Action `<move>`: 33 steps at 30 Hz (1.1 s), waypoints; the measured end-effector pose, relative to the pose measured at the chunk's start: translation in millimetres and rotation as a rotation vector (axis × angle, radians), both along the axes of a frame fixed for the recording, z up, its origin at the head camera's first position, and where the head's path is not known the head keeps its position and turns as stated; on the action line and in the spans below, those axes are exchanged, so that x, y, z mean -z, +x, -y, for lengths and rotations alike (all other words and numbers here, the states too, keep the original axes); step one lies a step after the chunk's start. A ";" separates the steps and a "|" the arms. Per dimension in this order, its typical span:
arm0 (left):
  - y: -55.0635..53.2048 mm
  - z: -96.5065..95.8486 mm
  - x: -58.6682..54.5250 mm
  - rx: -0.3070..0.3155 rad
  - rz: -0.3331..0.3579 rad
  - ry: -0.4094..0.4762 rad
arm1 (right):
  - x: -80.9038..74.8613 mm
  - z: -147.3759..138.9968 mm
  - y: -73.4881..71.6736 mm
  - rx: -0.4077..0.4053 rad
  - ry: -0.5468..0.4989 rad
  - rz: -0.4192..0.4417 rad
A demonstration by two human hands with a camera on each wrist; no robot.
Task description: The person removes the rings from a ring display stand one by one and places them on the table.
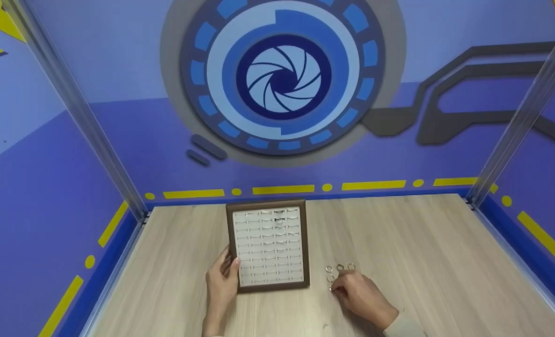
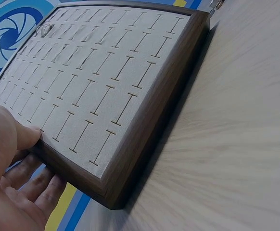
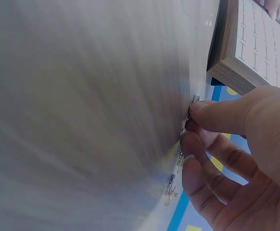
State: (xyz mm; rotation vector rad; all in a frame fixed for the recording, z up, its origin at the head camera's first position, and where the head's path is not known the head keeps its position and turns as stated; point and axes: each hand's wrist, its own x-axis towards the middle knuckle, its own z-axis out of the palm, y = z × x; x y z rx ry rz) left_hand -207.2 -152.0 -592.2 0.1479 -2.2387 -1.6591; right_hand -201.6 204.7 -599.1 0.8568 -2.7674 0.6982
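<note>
A ring display tray [image 1: 307, 252] with a brown wooden frame and a pale slotted pad lies left of centre on the table. My left hand [image 1: 222, 281] grips its left side, the thumb over the frame and the fingers around the outer edge. Two dark-topped rings [image 1: 279, 220] sit in slots near the tray's top right. To the right of the tray, my right hand [image 1: 364, 296] pinches a small ring [image 1: 331, 289] between thumb and index finger, low at the tabletop. The fingers hide most of this ring. Several loose rings [image 1: 329, 268] lie just beyond that hand.
The light wood table [image 1: 174, 262] carries the tray and rings. A blue and purple printed panel [image 1: 127, 154] stands behind it, with metal posts [image 1: 507, 126] at the back corners and side panels along both sides.
</note>
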 end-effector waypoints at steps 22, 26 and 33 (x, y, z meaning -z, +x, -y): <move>0.0 1.5 2.3 0.004 -0.016 0.005 | -44.4 19.8 -11.3 0.025 -0.088 -0.028; 0.2 1.3 2.7 0.002 -0.015 0.002 | -57.8 29.7 -14.2 0.013 -0.106 -0.065; -0.4 1.2 2.1 -0.004 -0.016 -0.003 | -74.0 48.2 -18.9 -0.017 -0.141 -0.148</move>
